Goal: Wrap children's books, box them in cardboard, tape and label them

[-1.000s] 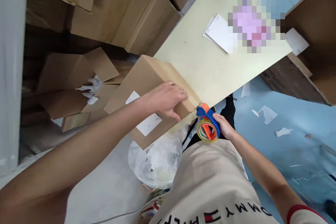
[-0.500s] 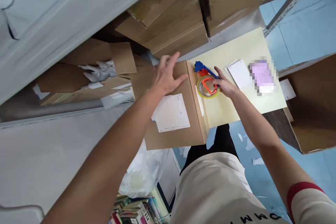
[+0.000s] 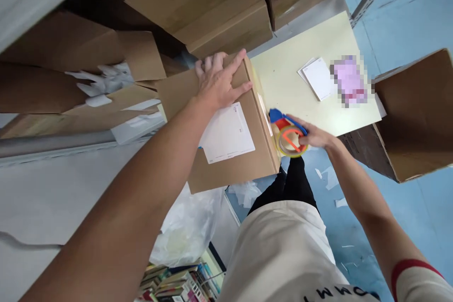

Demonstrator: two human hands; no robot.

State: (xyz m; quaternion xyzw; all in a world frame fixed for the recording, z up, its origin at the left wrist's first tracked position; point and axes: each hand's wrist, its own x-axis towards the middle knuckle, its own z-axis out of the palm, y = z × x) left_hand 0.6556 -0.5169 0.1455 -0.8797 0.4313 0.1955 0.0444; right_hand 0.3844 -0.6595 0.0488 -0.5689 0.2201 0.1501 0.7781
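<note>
My left hand [image 3: 222, 80] lies spread on top of a closed brown cardboard box [image 3: 244, 165], its thumb and forefinger reaching the box's right edge. Below that hand a white label [image 3: 230, 134] is stuck to the box. My right hand [image 3: 316, 136] is wrapped round a blue and red tape dispenser [image 3: 283, 122] with a yellow-edged tape roll. The dispenser is held beside the right side of the box, close to the table's front edge. Some of the right fingers are hidden behind the dispenser.
On the pale yellow table [image 3: 283, 75] lie white cards [image 3: 317, 78] and a blurred pink item [image 3: 350, 80]. An open cardboard box [image 3: 417, 122] stands at the right. Stacked boxes [image 3: 212, 4] line the back, with an opened box [image 3: 138, 56] at the left. Books [image 3: 187, 285] sit low down.
My right hand has brought the tape dispenser toward my body, down to the box's near right corner. My left hand stays on the box, its fingers now flatter. The view has shifted.
</note>
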